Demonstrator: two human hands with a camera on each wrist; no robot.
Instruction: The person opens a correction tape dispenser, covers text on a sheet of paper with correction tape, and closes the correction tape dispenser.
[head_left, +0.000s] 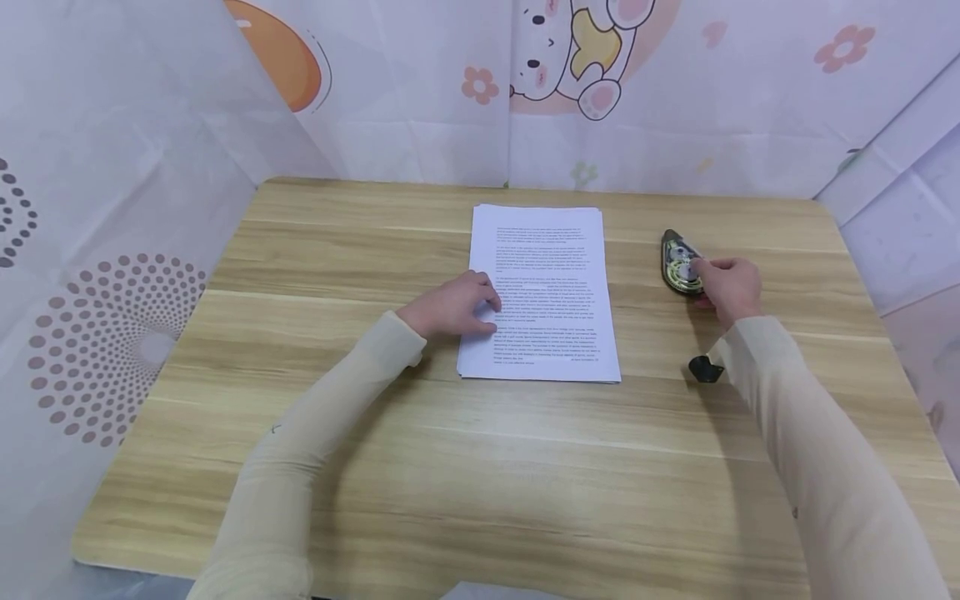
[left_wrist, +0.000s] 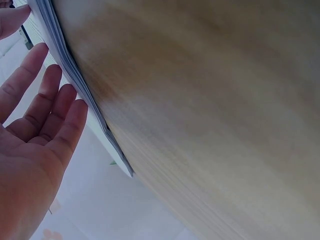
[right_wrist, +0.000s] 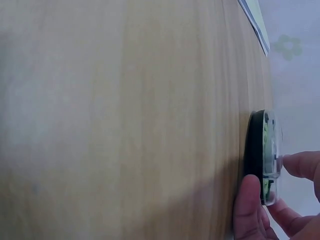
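A stack of printed paper (head_left: 540,292) lies at the middle of the table. On its left edge rests my left hand (head_left: 453,307), fingers loosely bent and thumb apart; in the left wrist view the fingertips of the left hand (left_wrist: 35,130) touch the sheets' edge. To the right of the stack, a correction tape (head_left: 681,265) with a dark body and clear cover lies flat, its narrow tip away from me. My right hand (head_left: 731,287) grips its near right side. In the right wrist view, the digits of the right hand (right_wrist: 252,210) bear on the side and cover of the correction tape (right_wrist: 270,145).
The wood-grain table (head_left: 360,250) backs onto a patterned curtain (head_left: 420,92). A small black piece (head_left: 707,368) shows at the right cuff. Something pale (head_left: 495,592) pokes in at the bottom edge of the head view.
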